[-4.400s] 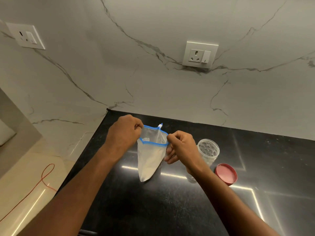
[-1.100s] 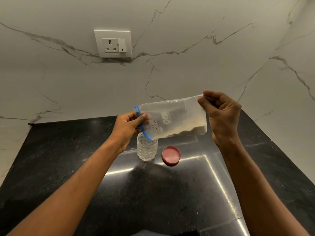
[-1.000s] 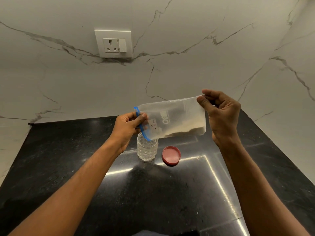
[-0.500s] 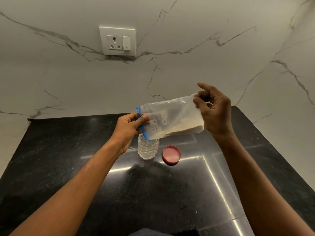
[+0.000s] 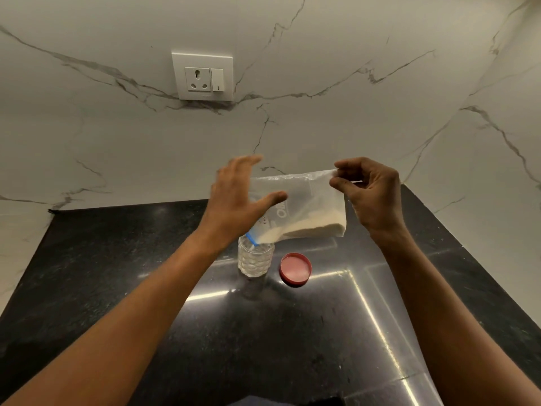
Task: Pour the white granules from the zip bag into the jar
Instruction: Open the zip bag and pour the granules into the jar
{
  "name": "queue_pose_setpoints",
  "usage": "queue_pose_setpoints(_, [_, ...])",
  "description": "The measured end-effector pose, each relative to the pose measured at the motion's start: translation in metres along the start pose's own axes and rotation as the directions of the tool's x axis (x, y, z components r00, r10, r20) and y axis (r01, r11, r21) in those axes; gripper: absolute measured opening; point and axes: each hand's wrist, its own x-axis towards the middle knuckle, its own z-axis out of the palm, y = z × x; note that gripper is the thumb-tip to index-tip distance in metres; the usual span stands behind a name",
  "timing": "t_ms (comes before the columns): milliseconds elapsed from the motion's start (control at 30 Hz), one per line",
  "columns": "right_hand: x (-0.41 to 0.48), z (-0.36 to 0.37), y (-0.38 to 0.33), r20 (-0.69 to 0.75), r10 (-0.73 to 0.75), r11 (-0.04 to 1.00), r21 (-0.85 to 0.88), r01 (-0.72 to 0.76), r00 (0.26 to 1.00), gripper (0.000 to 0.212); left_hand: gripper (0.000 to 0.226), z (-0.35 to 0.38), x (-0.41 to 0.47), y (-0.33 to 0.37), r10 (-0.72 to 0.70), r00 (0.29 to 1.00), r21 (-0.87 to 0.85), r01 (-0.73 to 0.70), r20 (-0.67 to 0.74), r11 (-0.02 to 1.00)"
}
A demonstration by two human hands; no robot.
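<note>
Level zip bag [image 5: 307,206], mouth leftward over jar [image 5: 254,260], pinched by right hand [image 5: 371,197]; blurred left hand [image 5: 237,197] spread, perhaps touching.

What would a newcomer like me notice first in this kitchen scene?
A clear zip bag hangs tilted in mid-frame, its blue mouth over a small clear jar on the black counter, white granules lying along its lower edge. The right hand pinches its raised corner; the left hand, open and blurred, is in front of its other end. A red lid lies beside the jar.
</note>
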Motion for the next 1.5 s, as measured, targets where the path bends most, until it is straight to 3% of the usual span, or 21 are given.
queue_pose_setpoints(67, [0.000, 0.000, 0.001, 0.008, -0.001, 1.000, 0.013, 0.001, 1.000, 0.028, 0.070, 0.002, 0.020, 0.026, 0.134, 0.981, 0.064, -0.144, 0.137, 0.988])
queue_pose_setpoints(167, [-0.001, -0.001, 0.003, 0.016, 0.004, 1.000, 0.020, -0.004, 1.000, 0.028, 0.043, 0.011, 0.046, 0.057, 0.156, 0.931, 0.146, -0.214, 0.331, 0.966])
queue_pose_setpoints(267, [-0.004, -0.004, 0.007, 0.030, 0.026, 0.999, 0.045, -0.028, 0.999, 0.029, 0.022, 0.021, 0.059, 0.066, 0.116, 0.930, 0.096, -0.158, 0.350, 0.983])
queue_pose_setpoints(333, [-0.006, -0.007, 0.012, 0.053, 0.066, 0.995, 0.071, -0.070, 0.996, 0.041, 0.019, 0.024, 0.059, 0.067, 0.098, 0.932, 0.055, -0.125, 0.349, 0.991])
queue_pose_setpoints(467, [-0.009, -0.009, 0.025, 0.306, 0.272, 0.953, 0.048, -0.300, 0.912, 0.073, 0.017, 0.028, 0.053, 0.063, 0.093, 0.942, -0.021, -0.091, 0.322, 0.996])
queue_pose_setpoints(567, [-0.018, -0.003, 0.036, 0.379, 0.343, 0.892, 0.154, -0.424, 0.859, 0.048, 0.017, 0.030, 0.051, 0.062, 0.096, 0.950, -0.072, -0.078, 0.297, 0.994])
queue_pose_setpoints(700, [-0.024, 0.002, 0.043, 0.211, 0.324, 0.893, 0.255, -0.372, 0.922, 0.023, 0.016, 0.030, 0.048, 0.063, 0.112, 0.948, -0.097, -0.087, 0.297, 0.991])
queue_pose_setpoints(800, [-0.024, 0.005, 0.044, 0.149, 0.284, 0.927, 0.211, -0.311, 0.947, 0.020, 0.016, 0.031, 0.048, 0.065, 0.108, 0.950, -0.108, -0.080, 0.294, 0.991])
queue_pose_setpoints(1000, [-0.028, 0.005, 0.039, 0.254, 0.222, 0.939, 0.205, -0.277, 0.941, 0.010, 0.017, 0.026, 0.045, 0.057, 0.063, 0.957, -0.112, -0.032, 0.284, 0.993])
queue_pose_setpoints(1100, [-0.027, 0.007, 0.038, 0.203, 0.206, 0.937, 0.239, -0.253, 0.957, 0.010, 0.017, 0.022, 0.039, 0.051, 0.079, 0.964, -0.130, -0.047, 0.252, 0.990])
queue_pose_setpoints(1167, [-0.027, 0.007, 0.037, 0.161, 0.220, 0.922, 0.288, -0.259, 0.962, 0.009, 0.033, 0.019, 0.031, 0.039, 0.085, 0.978, -0.124, -0.062, 0.191, 0.990])
queue_pose_setpoints(1267, [-0.026, 0.007, 0.036, 0.133, 0.230, 0.911, 0.320, -0.261, 0.964, 0.012, 0.059, 0.010, 0.006, 0.008, -0.092, 0.996, -0.237, 0.093, 0.014, 0.967])
queue_pose_setpoints(1367, [-0.026, 0.008, 0.035, 0.149, 0.207, 0.906, 0.343, -0.246, 0.967, 0.017, 0.063, 0.009, -0.030, -0.023, -0.430, 0.888, -0.473, 0.312, -0.164, 0.824])
queue_pose_setpoints(1433, [-0.025, 0.009, 0.033, 0.167, 0.193, 0.905, 0.351, -0.241, 0.967, 0.019, 0.061, 0.010, -0.049, -0.038, -0.532, 0.843, -0.559, 0.403, -0.082, 0.725])
queue_pose_setpoints(1500, [-0.024, 0.011, 0.030, 0.182, 0.178, 0.913, 0.336, -0.232, 0.967, 0.018, 0.052, 0.017, -0.058, -0.048, -0.524, 0.842, -0.581, 0.490, 0.125, 0.650])
